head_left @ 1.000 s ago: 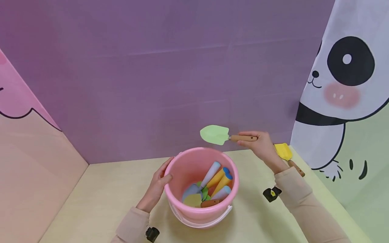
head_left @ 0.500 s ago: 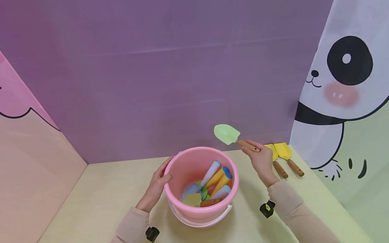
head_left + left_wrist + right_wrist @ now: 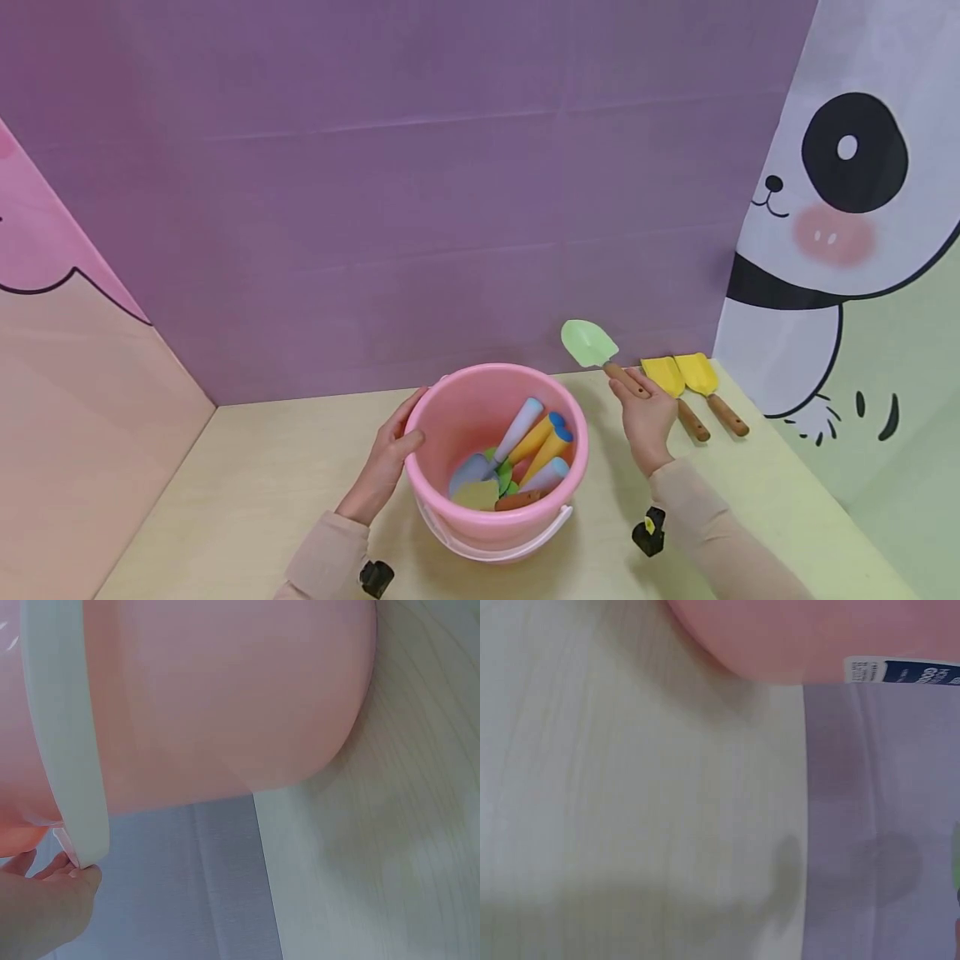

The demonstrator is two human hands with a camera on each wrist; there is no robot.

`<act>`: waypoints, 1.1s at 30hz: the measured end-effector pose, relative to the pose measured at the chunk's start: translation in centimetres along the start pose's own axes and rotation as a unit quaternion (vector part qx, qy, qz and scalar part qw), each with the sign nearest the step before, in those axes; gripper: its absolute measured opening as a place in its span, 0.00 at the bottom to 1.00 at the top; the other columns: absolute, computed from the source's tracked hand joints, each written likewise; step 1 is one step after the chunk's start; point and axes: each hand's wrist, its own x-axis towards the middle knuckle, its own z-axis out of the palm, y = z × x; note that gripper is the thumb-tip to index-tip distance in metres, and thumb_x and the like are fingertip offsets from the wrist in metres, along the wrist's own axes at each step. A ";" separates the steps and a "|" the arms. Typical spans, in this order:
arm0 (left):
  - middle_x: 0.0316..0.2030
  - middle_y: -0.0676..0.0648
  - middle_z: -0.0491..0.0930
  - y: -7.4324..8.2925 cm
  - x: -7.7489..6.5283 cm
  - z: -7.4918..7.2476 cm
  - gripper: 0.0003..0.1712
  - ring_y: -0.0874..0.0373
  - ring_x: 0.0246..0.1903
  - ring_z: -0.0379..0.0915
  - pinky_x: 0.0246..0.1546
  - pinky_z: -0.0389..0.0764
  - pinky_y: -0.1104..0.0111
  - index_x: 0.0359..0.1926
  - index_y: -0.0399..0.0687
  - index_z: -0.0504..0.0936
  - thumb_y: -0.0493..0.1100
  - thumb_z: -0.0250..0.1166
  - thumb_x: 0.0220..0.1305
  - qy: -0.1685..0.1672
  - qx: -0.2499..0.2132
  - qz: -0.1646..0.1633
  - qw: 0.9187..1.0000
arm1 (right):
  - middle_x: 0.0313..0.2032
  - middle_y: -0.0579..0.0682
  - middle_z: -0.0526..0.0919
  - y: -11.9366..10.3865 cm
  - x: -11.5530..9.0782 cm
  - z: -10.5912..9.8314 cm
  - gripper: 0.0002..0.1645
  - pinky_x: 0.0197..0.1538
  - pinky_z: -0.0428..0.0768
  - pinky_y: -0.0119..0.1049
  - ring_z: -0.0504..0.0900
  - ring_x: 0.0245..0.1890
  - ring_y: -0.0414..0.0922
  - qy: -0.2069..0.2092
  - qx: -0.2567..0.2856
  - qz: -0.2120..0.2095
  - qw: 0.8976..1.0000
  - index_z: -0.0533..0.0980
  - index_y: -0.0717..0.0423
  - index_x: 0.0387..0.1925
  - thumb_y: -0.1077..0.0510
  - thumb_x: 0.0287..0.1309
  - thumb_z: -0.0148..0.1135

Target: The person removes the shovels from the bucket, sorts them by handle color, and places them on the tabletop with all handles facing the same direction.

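My left hand [image 3: 390, 457] grips the left rim of a pink bucket [image 3: 491, 523], thumb inside and fingers outside. In the left wrist view its fingertips are by the end of the white bucket handle [image 3: 75, 750]. Inside the bucket lie several toy garden tools, among them orange handles with blue ends [image 3: 551, 454], a lilac handle [image 3: 519, 429] and a brown wooden handle [image 3: 517, 500]. To the right of the bucket, my right hand [image 3: 648, 421] holds a toy trowel by its wooden handle, its pale green blade [image 3: 588, 342] pointing up and left, raised over the table's back edge.
Two yellow toy shovels [image 3: 662, 375] with wooden handles lie side by side at the back right of the pale wooden table [image 3: 285, 475]. A purple wall [image 3: 375, 208] rises behind. Panels with cartoon prints, one a panda [image 3: 847, 150], stand at the sides.
My right hand has moved right and down, away from above the bucket, turning the trowel blade more upward. Both yellow shovels now show more fully. The left hand and bucket have stayed put.
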 end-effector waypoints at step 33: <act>0.68 0.47 0.56 0.0 0.1 0.0 0.36 0.61 0.59 0.61 0.54 0.68 0.76 0.68 0.47 0.57 0.32 0.45 0.55 -0.003 -0.003 0.002 1.000 | 0.51 0.62 0.77 5.5 0.5 0.0 0.25 0.28 0.68 0.10 0.78 0.50 0.51 0.074 -0.022 0.051 0.996 0.74 0.64 0.53 0.59 0.53 0.62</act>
